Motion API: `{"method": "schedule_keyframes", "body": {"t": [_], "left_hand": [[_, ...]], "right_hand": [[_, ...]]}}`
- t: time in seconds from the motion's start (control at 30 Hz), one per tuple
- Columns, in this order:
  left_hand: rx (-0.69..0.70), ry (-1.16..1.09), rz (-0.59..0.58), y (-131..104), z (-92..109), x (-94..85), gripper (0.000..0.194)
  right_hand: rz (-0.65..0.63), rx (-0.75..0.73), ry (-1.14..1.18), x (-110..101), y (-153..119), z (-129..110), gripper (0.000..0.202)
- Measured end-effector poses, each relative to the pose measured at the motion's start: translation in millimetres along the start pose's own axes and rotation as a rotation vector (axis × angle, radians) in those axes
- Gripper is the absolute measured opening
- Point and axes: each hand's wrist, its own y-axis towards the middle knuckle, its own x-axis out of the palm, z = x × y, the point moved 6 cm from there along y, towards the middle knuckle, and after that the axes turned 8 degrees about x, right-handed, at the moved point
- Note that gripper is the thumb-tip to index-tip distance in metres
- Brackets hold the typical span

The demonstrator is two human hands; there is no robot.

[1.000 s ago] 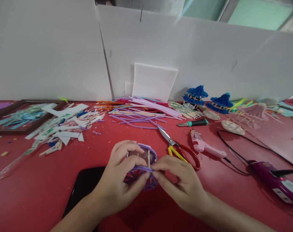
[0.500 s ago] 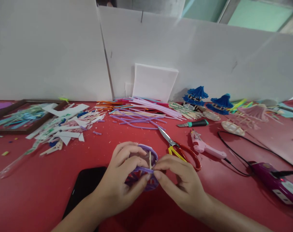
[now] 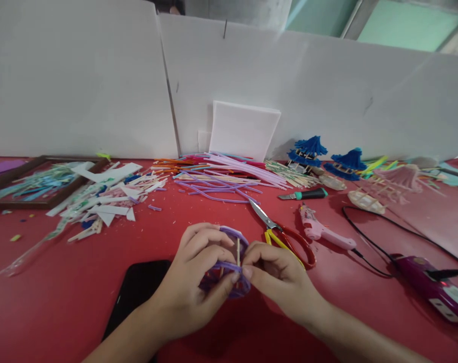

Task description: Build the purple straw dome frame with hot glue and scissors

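My left fingers [image 3: 222, 291] are clamped around the small, round purple frame of thin cord-like strips [image 3: 233, 232], with the thumb on the lower band and the other fingertips over the upper one. My right fingers [image 3: 263, 280] are pinched together on the lower band at its right end, just beside my left thumb; whether they also grip a loose strip end there is hidden. Between the two bands, by my right fingertips, stands a thin pale stick [image 3: 238, 252]. If I squeeze too hard, I think the round shape could buckle or that stick could pop off its joint; a pinch that slips could let the band spring away.

Beneath my left wrist lies a flat black phone-like slab [image 3: 136, 290] on the red surface [image 3: 43, 312]. Just beyond my right fingers rest the red-handled metal scissors [image 3: 306, 250]; a careless sweep outward could knock them. Farther right is the pink glue gun [image 3: 327, 236], whose nozzle might burn me if hot. Beyond are loose purple strips [image 3: 221, 189].
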Motion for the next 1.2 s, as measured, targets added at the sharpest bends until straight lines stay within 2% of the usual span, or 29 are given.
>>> {"method": "schedule_keyframes", "body": {"t": [0.1, 0.2, 0.6, 0.93, 1.2], "left_hand": [[0.012, -0.006, 0.02, 1, 1, -1.3, 0.006], [0.039, -0.022, 0.029, 1, 3, -1.4, 0.008], [0.064, 0.045, 0.017, -2, 4, -2.8, 0.014], [0.021, 0.012, 0.013, 0, 5, -3.1, 0.009], [0.005, 0.04, 0.018, -1, 6, -5.5, 0.003]], "right_hand": [[-0.05, 0.097, 0.109, 2, 2, 8, 0.025], [-0.061, 0.112, 0.139, 2, 2, 10, 0.027], [-0.024, 0.06, 0.051, 1, 2, 11, 0.02], [0.073, -0.102, -0.006, -4, -4, -6, 0.007], [0.063, -0.078, -0.003, -1, -6, -7, 0.007]]}}
